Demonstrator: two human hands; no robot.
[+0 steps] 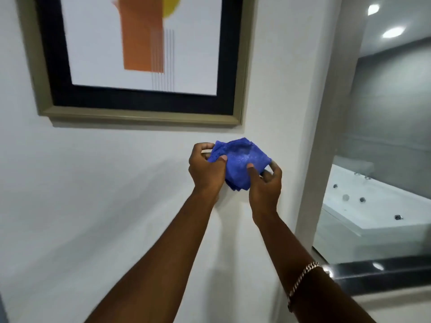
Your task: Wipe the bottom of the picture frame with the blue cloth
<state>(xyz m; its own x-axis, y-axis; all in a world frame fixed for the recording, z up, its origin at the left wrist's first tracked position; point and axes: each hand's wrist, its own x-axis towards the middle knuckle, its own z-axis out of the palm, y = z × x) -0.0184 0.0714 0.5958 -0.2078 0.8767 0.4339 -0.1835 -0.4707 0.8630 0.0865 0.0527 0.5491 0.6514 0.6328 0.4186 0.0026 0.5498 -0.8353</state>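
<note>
Both forearms enter from 6 o'clock and reach up and forward toward the wall [93,183]. On the right forearm sits a gold chain bracelet [303,279] of flat metal links. The left hand [205,169] is curled, thumb pinching the left edge of the blue cloth [242,159], fingers wrapped behind it. The right hand [265,183] grips the cloth from 4 o'clock, thumb pressed onto its front face, fingers bent behind. The cloth is bunched into a crumpled lump between the two hands, its weave coarse and slightly glossy.

At 12 o'clock from the cloth, apart from it, hangs the picture frame [144,116]: a rectangular moulded border in dull gold, a black inner mat, and a print with an orange block and a yellow disc. The cloth lies below the frame's bottom rail, near its right corner. At 3 o'clock, a glass pane [384,113] shows a white bathtub [363,210].
</note>
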